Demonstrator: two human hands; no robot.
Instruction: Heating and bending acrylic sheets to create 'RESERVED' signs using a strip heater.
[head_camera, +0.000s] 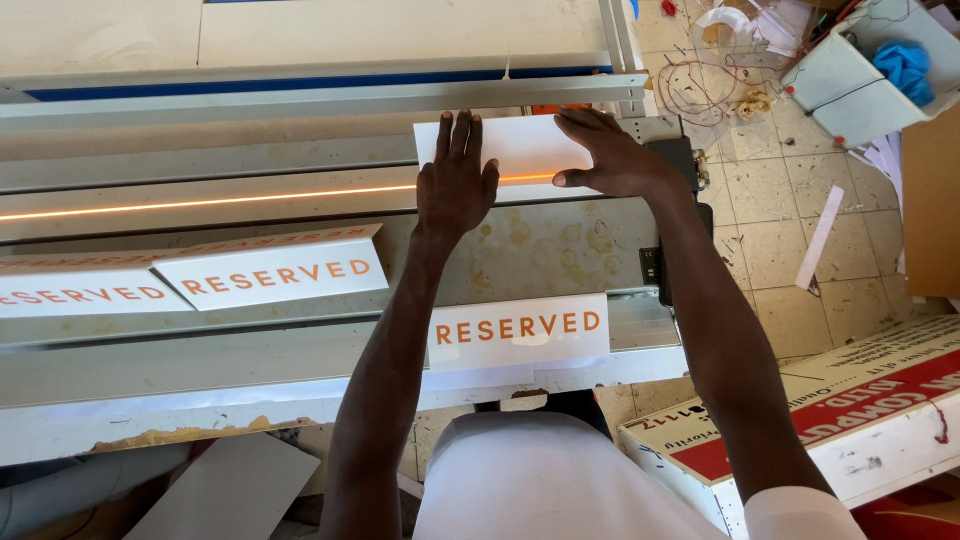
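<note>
Left hand (455, 185): fingers straight and close together, flat on the near-left part of a white sheet (520, 148), palm down, gripping nothing. Right hand (612, 155): fingers spread a little, also flat, pressing the sheet's right end, thumb reaching toward the left hand; no grasp, only pressure from above. One sheet under the hands, blank on its upper face, rectangular, long axis running left to right, its near edge lying along the glowing orange line (200, 203). That line, one in number, runs lengthwise across the grey metal bench (560, 250) and passes under both hands. Nearer the person than the line: three white sign plates with orange lettering, all long axis left to right. One plate (518, 330) lies directly below the hands at the bench's near edge, between the two forearms; a second plate (272, 270) sits to the left of it, slightly tilted, just below the line; a third plate (75, 287) touches or overlaps the second at the far left, cut by the frame edge. Beyond the line, one long metal rail (320, 98) runs parallel to it. To the right of the line's end, on the tiled floor (770, 210), two items noted: a white-and-red printed board (850, 410) and a tangle of thin wire (690, 90).
</note>
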